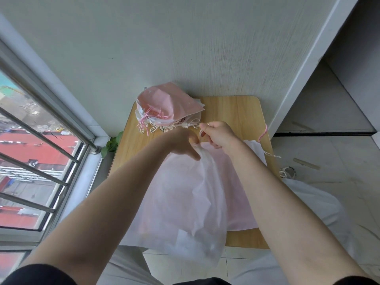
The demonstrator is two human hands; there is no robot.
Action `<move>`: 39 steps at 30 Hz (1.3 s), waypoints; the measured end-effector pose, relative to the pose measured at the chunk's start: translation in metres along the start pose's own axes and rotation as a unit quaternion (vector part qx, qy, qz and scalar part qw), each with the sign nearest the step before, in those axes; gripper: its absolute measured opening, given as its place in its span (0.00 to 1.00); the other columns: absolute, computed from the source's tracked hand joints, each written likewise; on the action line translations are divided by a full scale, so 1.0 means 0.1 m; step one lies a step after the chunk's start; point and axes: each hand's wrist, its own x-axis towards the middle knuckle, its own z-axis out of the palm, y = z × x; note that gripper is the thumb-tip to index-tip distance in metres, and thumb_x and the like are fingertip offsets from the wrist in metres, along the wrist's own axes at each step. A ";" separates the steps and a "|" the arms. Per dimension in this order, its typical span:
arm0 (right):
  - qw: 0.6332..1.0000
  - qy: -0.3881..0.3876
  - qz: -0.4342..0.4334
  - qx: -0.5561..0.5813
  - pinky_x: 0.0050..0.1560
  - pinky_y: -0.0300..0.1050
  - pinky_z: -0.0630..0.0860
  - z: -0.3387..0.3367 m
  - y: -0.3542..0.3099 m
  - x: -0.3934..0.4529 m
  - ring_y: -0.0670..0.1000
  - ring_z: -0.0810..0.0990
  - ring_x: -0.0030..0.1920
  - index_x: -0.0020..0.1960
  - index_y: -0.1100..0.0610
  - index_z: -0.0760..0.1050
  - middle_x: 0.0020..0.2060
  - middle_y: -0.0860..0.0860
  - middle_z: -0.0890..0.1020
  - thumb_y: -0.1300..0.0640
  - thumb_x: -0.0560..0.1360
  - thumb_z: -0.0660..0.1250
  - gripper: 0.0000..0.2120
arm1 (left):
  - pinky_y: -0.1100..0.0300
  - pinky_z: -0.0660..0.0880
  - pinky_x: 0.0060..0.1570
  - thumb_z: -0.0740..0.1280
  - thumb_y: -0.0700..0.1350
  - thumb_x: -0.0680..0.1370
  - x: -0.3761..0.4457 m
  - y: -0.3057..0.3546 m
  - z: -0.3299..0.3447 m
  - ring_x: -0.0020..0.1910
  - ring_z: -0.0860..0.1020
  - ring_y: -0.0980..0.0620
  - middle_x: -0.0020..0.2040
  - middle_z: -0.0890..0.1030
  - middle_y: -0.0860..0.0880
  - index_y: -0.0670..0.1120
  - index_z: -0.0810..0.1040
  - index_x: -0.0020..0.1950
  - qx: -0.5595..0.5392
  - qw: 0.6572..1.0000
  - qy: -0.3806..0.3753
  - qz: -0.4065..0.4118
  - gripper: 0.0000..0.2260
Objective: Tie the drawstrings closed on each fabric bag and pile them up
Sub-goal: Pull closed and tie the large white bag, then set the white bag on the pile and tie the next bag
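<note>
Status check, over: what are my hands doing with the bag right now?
Left hand grips white bag at its gathered neck. Right hand pinches its drawstring, pulling. Tied pile waits beyond. Nothing blocking.

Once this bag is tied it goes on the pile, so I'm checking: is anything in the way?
Nothing visible: bare table lies between the held bag and the pile at the far left corner.

There is one camera, worn on the person's head. It looks forward and steeply down, from close above the small wooden worktop (236, 112). The wide lens bends the edges, so the window (30, 161) on the left probably looks more tilted than it is.
</note>
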 end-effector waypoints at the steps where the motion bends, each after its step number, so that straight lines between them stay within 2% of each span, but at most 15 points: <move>1: 1.000 0.004 -0.008 -0.002 0.22 0.36 0.57 -0.03 -0.06 0.01 0.49 0.62 0.24 0.37 0.56 0.77 0.26 0.53 0.68 0.49 0.80 0.64 0.17 | 0.57 0.71 0.54 0.76 0.56 0.70 0.05 0.05 -0.01 0.54 0.75 0.49 0.53 0.76 0.51 0.51 0.77 0.64 0.034 0.999 -0.009 0.000 0.25; 4: 0.999 0.007 -0.032 -0.024 0.23 0.37 0.59 -0.14 -0.21 0.04 0.48 0.64 0.24 0.35 0.54 0.75 0.26 0.50 0.70 0.44 0.76 0.67 0.17 | 0.57 0.71 0.52 0.75 0.55 0.70 0.20 0.08 -0.07 0.57 0.75 0.46 0.58 0.78 0.48 0.51 0.77 0.65 0.035 0.999 0.040 -0.006 0.25; 7: 0.982 -0.075 0.003 -0.171 0.26 0.39 0.55 -0.33 -0.40 0.01 0.50 0.59 0.23 0.35 0.54 0.66 0.26 0.51 0.64 0.30 0.63 0.72 0.29 | 0.58 0.71 0.48 0.75 0.54 0.71 0.33 0.02 -0.28 0.51 0.75 0.48 0.56 0.80 0.47 0.48 0.80 0.60 -0.038 0.989 0.137 -0.036 0.20; 9: 0.941 -0.100 0.038 -0.322 0.27 0.39 0.59 -0.43 -0.55 0.04 0.51 0.63 0.24 0.35 0.56 0.68 0.27 0.52 0.68 0.37 0.67 0.74 0.26 | 0.58 0.71 0.47 0.73 0.55 0.72 0.38 -0.05 -0.42 0.49 0.74 0.49 0.56 0.80 0.47 0.47 0.79 0.60 -0.081 0.976 0.189 -0.068 0.20; 12: 0.894 0.016 0.003 -0.447 0.35 0.42 0.69 -0.44 -0.82 0.14 0.56 0.79 0.38 0.43 0.61 0.77 0.41 0.57 0.80 0.57 0.74 0.69 0.06 | 0.59 0.70 0.46 0.71 0.55 0.74 0.46 -0.13 -0.57 0.51 0.76 0.48 0.55 0.79 0.47 0.46 0.78 0.61 -0.144 0.951 0.251 -0.109 0.19; 13: 0.891 0.076 -0.021 -0.447 0.38 0.44 0.70 -0.42 -0.91 0.17 0.58 0.81 0.45 0.49 0.62 0.78 0.45 0.58 0.80 0.63 0.75 0.65 0.05 | 0.59 0.69 0.44 0.70 0.55 0.75 0.46 -0.13 -0.62 0.50 0.75 0.47 0.52 0.79 0.47 0.46 0.78 0.59 -0.159 0.939 0.275 -0.129 0.17; 15: 0.892 0.156 -0.089 -0.414 0.39 0.45 0.68 -0.33 -1.10 0.28 0.60 0.81 0.49 0.62 0.62 0.73 0.47 0.59 0.79 0.66 0.76 0.60 0.15 | 0.58 0.65 0.37 0.67 0.54 0.74 0.50 -0.20 -0.73 0.47 0.75 0.46 0.46 0.78 0.48 0.46 0.77 0.54 -0.203 0.899 0.336 -0.193 0.15; 17: 0.900 0.135 -0.164 -0.381 0.38 0.47 0.68 -0.20 -1.22 0.36 0.59 0.77 0.45 0.74 0.58 0.59 0.47 0.57 0.76 0.64 0.78 0.59 0.25 | 0.58 0.63 0.31 0.65 0.52 0.73 0.54 -0.30 -0.78 0.42 0.76 0.44 0.38 0.76 0.48 0.42 0.77 0.51 -0.298 0.844 0.376 -0.240 0.15; 20: 0.889 0.085 -0.201 -0.403 0.51 0.53 0.71 0.00 -1.20 0.46 0.61 0.73 0.57 0.74 0.56 0.58 0.60 0.58 0.71 0.57 0.80 0.59 0.24 | 0.61 0.69 0.31 0.66 0.52 0.71 0.54 -0.46 -0.77 0.36 0.76 0.44 0.33 0.76 0.47 0.39 0.78 0.47 -0.430 0.766 0.378 -0.292 0.16; 24: 0.882 0.046 -0.172 -0.437 0.61 0.55 0.66 0.14 -0.90 0.46 0.58 0.70 0.64 0.64 0.54 0.71 0.61 0.55 0.71 0.42 0.79 0.61 0.21 | 0.64 0.67 0.24 0.68 0.49 0.73 0.53 -0.55 -0.61 0.23 0.71 0.48 0.29 0.76 0.45 0.40 0.75 0.42 -0.530 0.734 0.313 -0.286 0.11; 28: 0.885 0.000 -0.143 -0.443 0.62 0.53 0.65 0.19 -0.62 0.39 0.56 0.68 0.65 0.65 0.50 0.70 0.62 0.54 0.70 0.32 0.69 0.69 0.33 | 0.63 0.69 0.23 0.68 0.49 0.76 0.51 -0.52 -0.49 0.19 0.74 0.52 0.31 0.78 0.45 0.37 0.76 0.48 -0.538 0.745 0.293 -0.265 0.14; 32: 0.892 0.007 -0.140 -0.429 0.56 0.50 0.71 0.20 -0.42 0.41 0.61 0.73 0.62 0.65 0.56 0.69 0.59 0.57 0.70 0.53 0.74 0.68 0.21 | 0.62 0.74 0.24 0.68 0.40 0.75 0.48 -0.43 -0.45 0.23 0.78 0.52 0.41 0.79 0.41 0.42 0.64 0.65 -0.491 0.760 0.382 -0.187 0.21; 34: 0.915 0.008 -0.135 -0.381 0.56 0.50 0.73 0.21 -0.39 0.42 0.62 0.74 0.59 0.66 0.58 0.69 0.60 0.58 0.70 0.60 0.75 0.64 0.20 | 0.66 0.72 0.27 0.67 0.39 0.74 0.46 -0.40 -0.42 0.30 0.78 0.51 0.43 0.76 0.44 0.48 0.62 0.68 -0.343 0.831 0.424 -0.109 0.24; 36: 0.929 0.019 -0.144 -0.341 0.57 0.50 0.73 0.22 -0.39 0.44 0.61 0.75 0.59 0.66 0.59 0.68 0.61 0.59 0.71 0.60 0.76 0.61 0.19 | 0.60 0.73 0.34 0.68 0.42 0.74 0.51 -0.44 -0.39 0.38 0.78 0.45 0.50 0.73 0.46 0.55 0.62 0.71 -0.182 0.887 0.424 -0.018 0.28; 39: 0.946 0.074 -0.154 -0.278 0.52 0.52 0.73 0.24 -0.37 0.51 0.62 0.76 0.57 0.64 0.62 0.68 0.58 0.61 0.76 0.59 0.81 0.56 0.13 | 0.57 0.71 0.32 0.67 0.47 0.77 0.61 -0.50 -0.38 0.45 0.75 0.44 0.57 0.69 0.44 0.61 0.60 0.76 0.035 0.930 0.367 -0.003 0.30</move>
